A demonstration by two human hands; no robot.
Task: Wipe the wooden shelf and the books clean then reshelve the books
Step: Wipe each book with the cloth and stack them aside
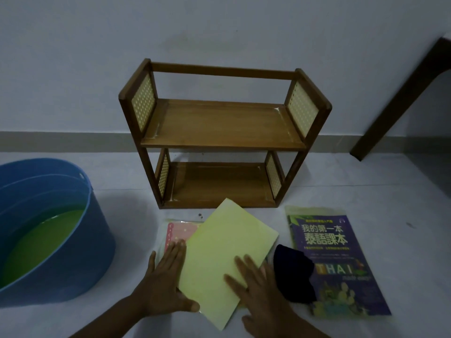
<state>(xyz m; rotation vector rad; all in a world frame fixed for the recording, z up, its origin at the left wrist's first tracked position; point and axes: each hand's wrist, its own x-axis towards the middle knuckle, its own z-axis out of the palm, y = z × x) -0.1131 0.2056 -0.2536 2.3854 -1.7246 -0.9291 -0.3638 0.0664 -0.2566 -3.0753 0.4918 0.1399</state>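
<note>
An empty two-tier wooden shelf stands on the floor against the wall. In front of it a pale yellow book lies tilted on top of a pink book. My left hand grips the yellow book's left edge, thumb under its lower corner. Flat on the same cover rests my right hand, fingers spread. A dark cloth lies beside that hand, partly on a purple Thai language book.
A blue bucket holding greenish water sits at the left, close to my left arm. A dark wooden furniture leg slants down at the far right. Pale floor lies between the bucket and the books.
</note>
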